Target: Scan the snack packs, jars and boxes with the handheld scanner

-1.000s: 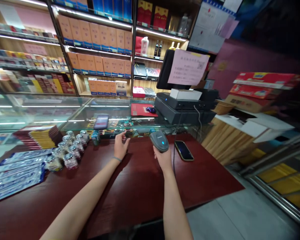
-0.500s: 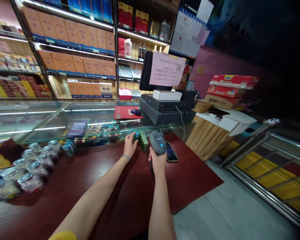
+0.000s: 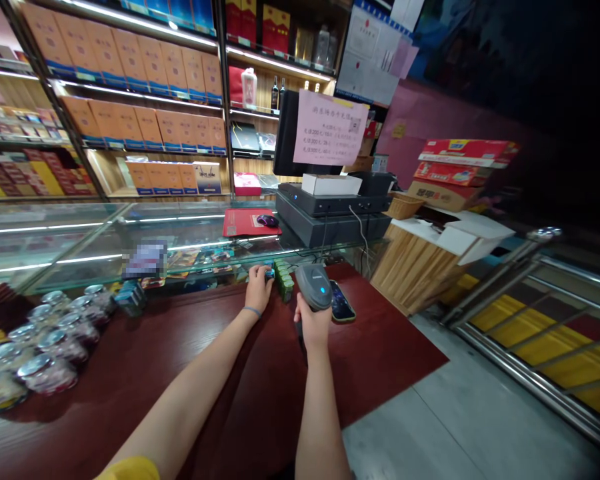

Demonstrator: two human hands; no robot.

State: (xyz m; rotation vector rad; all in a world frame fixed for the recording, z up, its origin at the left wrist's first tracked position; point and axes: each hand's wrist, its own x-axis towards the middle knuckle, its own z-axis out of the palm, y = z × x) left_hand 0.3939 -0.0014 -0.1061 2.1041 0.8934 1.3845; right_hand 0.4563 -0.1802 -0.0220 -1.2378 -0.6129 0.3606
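My right hand (image 3: 314, 320) is closed round the handle of a dark grey barcode scanner (image 3: 313, 285) with a lit blue light, held above the dark red tabletop (image 3: 380, 353). At the table's far edge, my left hand (image 3: 259, 287) is closed on a small blue pack (image 3: 269, 273), mostly covered by its fingers. Just right of that hand stands a row of small green packs (image 3: 283, 280). A phone (image 3: 342, 301) lies beside the scanner. On the left of the table, a cluster of small blue-green packs (image 3: 129, 297) stands near several lidded jars (image 3: 47, 373).
Beyond the table is a glass display counter (image 3: 190, 223) with a red mat (image 3: 237, 223) and a mouse (image 3: 267, 221). A monitor (image 3: 286, 133) stands over a dark cash drawer (image 3: 307, 223). A metal railing (image 3: 540, 367) runs along the right.
My left hand has drawn slightly left, and the blue pack has come away from the green row with it. The scanner stays in my right hand, nearly still. The view has shifted a little.
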